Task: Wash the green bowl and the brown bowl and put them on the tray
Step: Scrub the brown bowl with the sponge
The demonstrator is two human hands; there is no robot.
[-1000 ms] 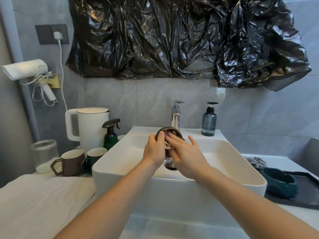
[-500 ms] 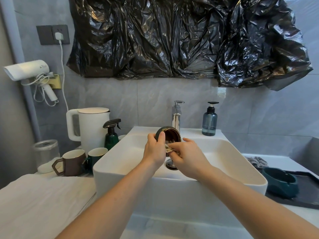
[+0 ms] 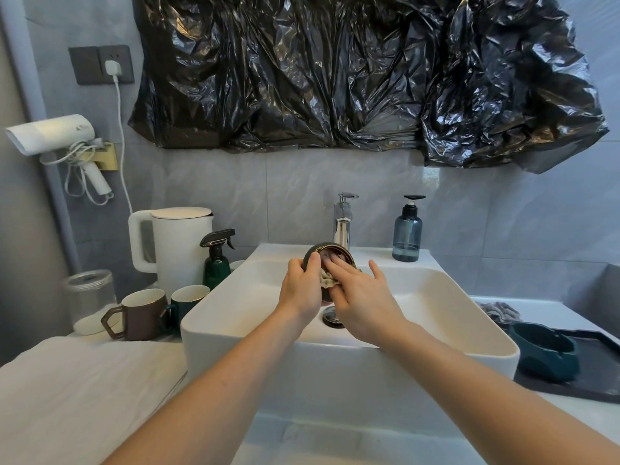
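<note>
A: Hands?
B: Left hand (image 3: 302, 287) grips the brown bowl (image 3: 313, 254) by its rounded glossy side, tilted on edge over the white basin (image 3: 436, 297). Right hand (image 3: 360, 297), fingers nearly straight, presses a crumpled pale cloth (image 3: 327, 278) into the bowl's mouth.
A: The other bowl?
B: Green bowl (image 3: 545, 350), smooth glazed, sits on the flat dark tray (image 3: 597, 370) on the counter (image 3: 553, 307), right of the basin.
A: Fixtures?
B: Chrome faucet (image 3: 342, 226) just behind the bowl.
</note>
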